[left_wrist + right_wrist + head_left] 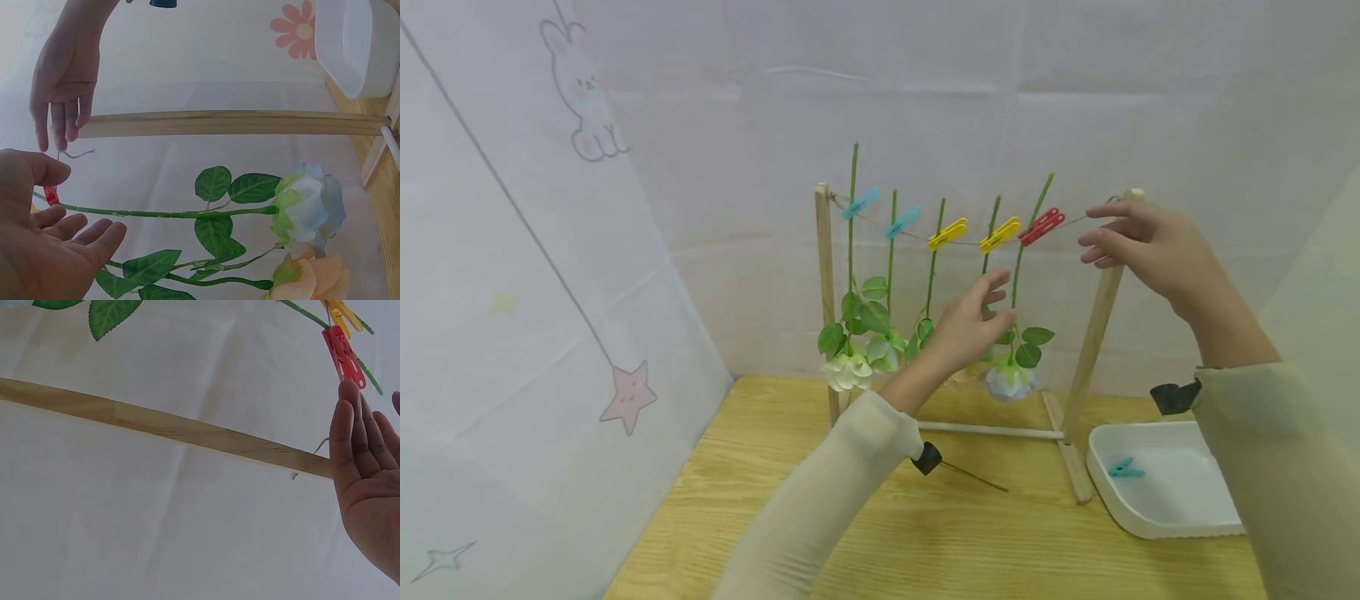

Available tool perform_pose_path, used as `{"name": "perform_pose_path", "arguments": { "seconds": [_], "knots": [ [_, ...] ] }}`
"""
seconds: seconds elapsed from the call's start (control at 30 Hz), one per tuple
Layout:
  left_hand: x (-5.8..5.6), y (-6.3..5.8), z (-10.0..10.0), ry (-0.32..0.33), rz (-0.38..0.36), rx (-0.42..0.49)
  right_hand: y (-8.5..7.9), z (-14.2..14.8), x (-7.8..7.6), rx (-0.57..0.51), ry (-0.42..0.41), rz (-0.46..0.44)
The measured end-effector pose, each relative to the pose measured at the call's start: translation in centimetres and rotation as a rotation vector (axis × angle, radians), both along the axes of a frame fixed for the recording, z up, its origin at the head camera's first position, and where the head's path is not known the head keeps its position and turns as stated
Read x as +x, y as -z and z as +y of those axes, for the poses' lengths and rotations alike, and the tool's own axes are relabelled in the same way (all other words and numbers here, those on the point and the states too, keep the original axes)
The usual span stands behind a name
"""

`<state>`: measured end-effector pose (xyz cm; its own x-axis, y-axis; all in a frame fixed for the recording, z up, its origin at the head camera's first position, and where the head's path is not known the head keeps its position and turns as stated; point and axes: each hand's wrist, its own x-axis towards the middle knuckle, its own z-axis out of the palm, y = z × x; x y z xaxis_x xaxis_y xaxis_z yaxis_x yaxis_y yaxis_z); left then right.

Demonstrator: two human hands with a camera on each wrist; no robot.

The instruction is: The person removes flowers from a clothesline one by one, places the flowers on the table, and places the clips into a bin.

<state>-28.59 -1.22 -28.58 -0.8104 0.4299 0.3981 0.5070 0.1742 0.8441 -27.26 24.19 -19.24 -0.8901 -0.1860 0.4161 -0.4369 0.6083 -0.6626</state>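
Left hand has fingers loosely spread, thumb apart, pinching nothing, just in front of the hanging stems. Sweeping from the left: wooden left post, then a sagging line with clips in order, first blue clip, second blue clip, first yellow clip, second yellow clip, red clip, each on an upside-down stem. White flower hangs at the left end, pale blue flower at the right; some blooms between are hidden by the arm. Right hand, fingers fairly straight and close together, holds nothing visible; can't tell if its fingertips touch the line. Then right post, and white tray with a teal clip inside. Risks, my guess: left fingers snagging leaves could pull a stem loose; right fingers catching the line could jolt everything or slide clips toward the sag.
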Motion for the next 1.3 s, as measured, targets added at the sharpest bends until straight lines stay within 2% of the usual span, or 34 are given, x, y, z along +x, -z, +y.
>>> {"name": "perform_pose_path", "arguments": {
  "seconds": [0.2,0.7,0.87,1.07,1.3],
  "knots": [
    [-0.8,0.1,0.8,-0.029,-0.018,0.041,-0.4,-1.0,-0.8,-0.02,-0.017,-0.033],
    [-2.4,-0.2,2.2,-0.082,-0.063,0.044,-1.2,-2.1,-2.2,-0.052,-0.053,-0.156],
    [-2.8,-0.2,2.4,-0.07,-0.102,0.104,-1.5,-2.5,-2.6,-0.061,-0.075,-0.214],
    [-3.0,-0.2,2.9,-0.056,-0.108,0.146,-1.6,-2.9,-2.9,-0.052,-0.071,-0.249],
    [-2.7,-0.4,3.6,-0.079,-0.09,0.166,-1.5,-2.9,-2.8,-0.074,-0.064,-0.25]
  ]
}}
